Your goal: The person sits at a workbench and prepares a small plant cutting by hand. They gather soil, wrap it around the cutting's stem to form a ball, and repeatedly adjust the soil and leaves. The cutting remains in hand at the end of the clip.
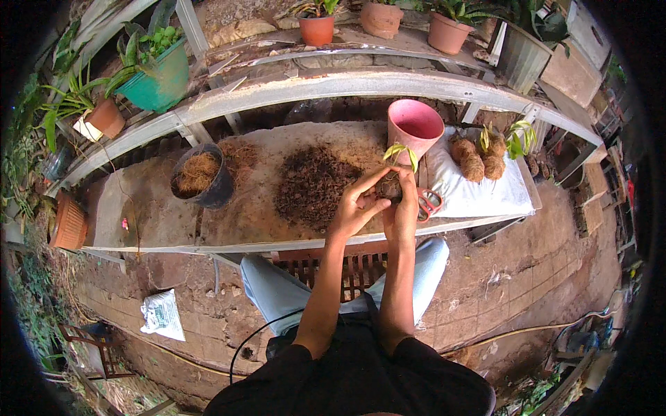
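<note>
Over the front of the table, a small seedling (397,150) with pale green leaves stands upright between my hands. Its dark root ball (390,187) shows in the gap between them. My left hand (360,203) curls round it from the left, fingertips at the top and thumb in front. On the other side, my right hand (402,209) closes on the same root ball, its fingers partly hidden. Red-handled scissors (429,203) lie just right of my right hand. Behind my hands stands a pink pot (408,130). A heap of dark, chunky potting mix (313,186) spreads to their left.
A black pot (213,182) with brown coconut fibre stands on the table's left. Several fibre-wrapped seedlings (473,166) rest on a white sack (485,197) at the right. A terracotta pot (68,223) sits at the left end. Potted plants line the shelf (347,87) behind.
</note>
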Demonstrator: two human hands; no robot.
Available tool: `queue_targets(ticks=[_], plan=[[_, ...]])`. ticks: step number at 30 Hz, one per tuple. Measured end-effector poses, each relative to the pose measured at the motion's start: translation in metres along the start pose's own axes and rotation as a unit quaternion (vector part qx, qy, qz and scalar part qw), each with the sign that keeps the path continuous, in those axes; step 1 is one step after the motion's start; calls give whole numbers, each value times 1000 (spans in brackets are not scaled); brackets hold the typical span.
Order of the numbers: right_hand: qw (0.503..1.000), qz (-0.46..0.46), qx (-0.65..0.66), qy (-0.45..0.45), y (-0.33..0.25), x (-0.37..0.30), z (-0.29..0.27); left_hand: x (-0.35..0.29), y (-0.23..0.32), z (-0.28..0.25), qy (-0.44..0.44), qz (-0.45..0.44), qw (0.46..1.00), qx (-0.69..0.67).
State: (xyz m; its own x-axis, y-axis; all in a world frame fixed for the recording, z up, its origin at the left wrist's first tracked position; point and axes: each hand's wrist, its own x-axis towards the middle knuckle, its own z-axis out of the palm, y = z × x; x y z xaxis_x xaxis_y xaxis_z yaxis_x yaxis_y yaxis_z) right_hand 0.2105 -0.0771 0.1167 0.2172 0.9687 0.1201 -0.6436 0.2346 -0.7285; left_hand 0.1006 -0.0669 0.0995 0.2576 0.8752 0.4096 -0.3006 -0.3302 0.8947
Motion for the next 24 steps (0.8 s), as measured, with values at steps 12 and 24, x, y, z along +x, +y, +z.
queue_targets(ticks=[12,24], plan=[[994,-22,-105,31,-6,-9,20,0,-2,-7,33,5,999,-4],[988,-2,-150,-23,-12,-3,0,4,-7,-28,178,-79,976,-93]])
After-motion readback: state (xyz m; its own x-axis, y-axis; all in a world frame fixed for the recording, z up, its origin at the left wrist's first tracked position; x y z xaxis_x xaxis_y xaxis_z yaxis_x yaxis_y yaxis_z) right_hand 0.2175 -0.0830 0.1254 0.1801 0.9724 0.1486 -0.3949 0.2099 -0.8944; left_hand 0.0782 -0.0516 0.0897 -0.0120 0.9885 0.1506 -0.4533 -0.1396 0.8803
